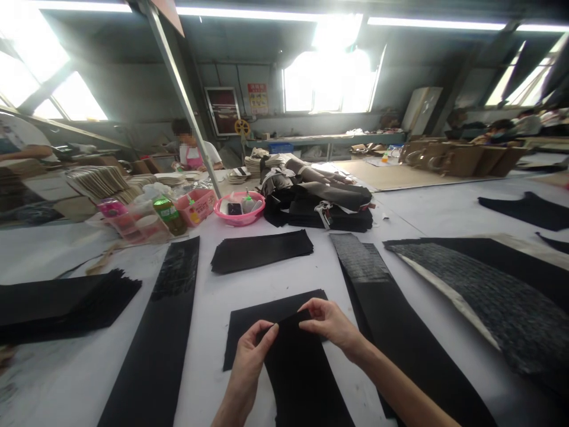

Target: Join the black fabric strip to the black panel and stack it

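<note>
The black strip [302,367] runs up from the bottom edge of the frame, just right of the middle, with its far end raised in my hands. My left hand [253,359] pinches that end between thumb and forefinger. My right hand [331,325] has thumb and forefinger curled at its other corner; I can't tell whether they press tight. Just behind lies a black panel [244,332], flat on the white table [208,320]. A long dark strip [155,356] slants through the lower left, and overlapping strips [400,332] through the lower right. Above centre sits a black stack [262,250], then a pink basin [240,220] beside a heap of dark pieces [329,204].
</note>
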Action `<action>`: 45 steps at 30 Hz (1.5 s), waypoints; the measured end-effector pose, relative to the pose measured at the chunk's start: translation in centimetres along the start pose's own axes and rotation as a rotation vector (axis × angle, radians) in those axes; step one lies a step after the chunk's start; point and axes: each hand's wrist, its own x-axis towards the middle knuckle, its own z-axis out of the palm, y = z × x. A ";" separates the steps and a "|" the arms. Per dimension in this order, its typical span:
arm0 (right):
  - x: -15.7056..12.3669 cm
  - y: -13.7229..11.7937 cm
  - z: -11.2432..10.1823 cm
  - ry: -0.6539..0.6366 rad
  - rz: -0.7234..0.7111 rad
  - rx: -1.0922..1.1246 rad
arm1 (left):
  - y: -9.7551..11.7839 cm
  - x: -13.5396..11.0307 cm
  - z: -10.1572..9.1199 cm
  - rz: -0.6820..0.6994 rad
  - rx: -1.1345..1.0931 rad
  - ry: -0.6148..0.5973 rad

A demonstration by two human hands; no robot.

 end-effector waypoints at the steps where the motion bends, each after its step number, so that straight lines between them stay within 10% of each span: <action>1: -0.3 -0.1 0.1 -0.006 0.009 0.048 | 0.2 -0.2 0.2 -0.005 -0.009 -0.005; 6: -1.3 -0.7 0.4 -0.014 0.015 0.120 | 0.8 -0.9 0.6 -0.009 -0.005 -0.040; 22: -2.6 -6.0 1.5 -0.050 -0.333 -0.779 | 2.6 -2.5 0.9 0.192 0.375 -0.075; 45: -4.9 -6.5 1.0 -0.171 -0.343 -0.984 | 4.9 -3.8 0.6 0.274 0.691 -0.269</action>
